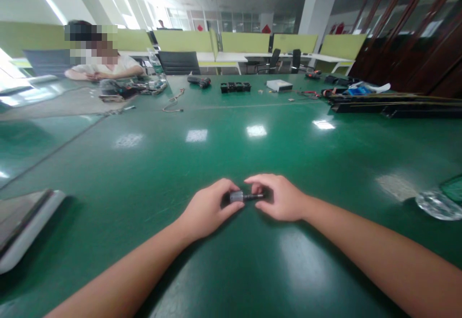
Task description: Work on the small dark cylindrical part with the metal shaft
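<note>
Low over the green table (pixel 231 154), a small grey cylindrical part with a thin dark ribbed shaft (pixel 237 196) lies level, the shaft pointing right. My left hand (pixel 207 209) is closed on its thick grey end, thumb in front and fingers behind. Around the shaft's free end curves my right hand (pixel 284 198), its thumb and fingers apart with a gap between them. That hand does not visibly grip the shaft. The far end of the shaft lies close to the right palm, and any contact there is unclear.
At left is a pale flat-edged device (pixel 32 222); at right, a clear plastic bottle (pixel 438 206). Across the table are a black block (pixel 235 87), a white box (pixel 279 85), a cable (pixel 173 101) and dark long rails (pixel 382 105). A person (pixel 108 68) sits far left.
</note>
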`<state>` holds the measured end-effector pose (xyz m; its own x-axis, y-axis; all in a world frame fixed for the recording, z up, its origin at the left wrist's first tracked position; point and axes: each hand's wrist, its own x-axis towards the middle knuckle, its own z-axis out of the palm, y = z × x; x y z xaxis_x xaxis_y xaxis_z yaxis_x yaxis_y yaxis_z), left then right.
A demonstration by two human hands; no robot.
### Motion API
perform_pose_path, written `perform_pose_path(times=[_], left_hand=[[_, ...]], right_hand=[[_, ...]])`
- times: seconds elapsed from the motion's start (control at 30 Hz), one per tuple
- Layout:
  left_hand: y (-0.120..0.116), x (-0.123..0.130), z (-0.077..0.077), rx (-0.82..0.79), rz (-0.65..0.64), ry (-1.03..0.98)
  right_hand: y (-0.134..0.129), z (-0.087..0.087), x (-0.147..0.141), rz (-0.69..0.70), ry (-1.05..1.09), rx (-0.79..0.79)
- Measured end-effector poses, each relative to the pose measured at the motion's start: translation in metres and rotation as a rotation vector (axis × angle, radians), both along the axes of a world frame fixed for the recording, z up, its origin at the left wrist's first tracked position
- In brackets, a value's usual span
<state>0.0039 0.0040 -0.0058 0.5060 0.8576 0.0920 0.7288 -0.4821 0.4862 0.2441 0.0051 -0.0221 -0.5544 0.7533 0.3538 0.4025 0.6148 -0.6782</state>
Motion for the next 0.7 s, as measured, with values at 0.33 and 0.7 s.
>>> perform_pose_path(times=[0.33,0.7], left_hand=[[0.0000,-0.0001,0.0005,-0.009,-0.008,-0.010],[-0.0001,-0.0005,0.0009,0.004,-0.011,0.002]], right_hand=[[0.0031,-0.0031,-0.0004,-0.039,-0.032,0.027],[0.0041,-0.0039,-0.0020,-0.033,-0.085,0.066]])
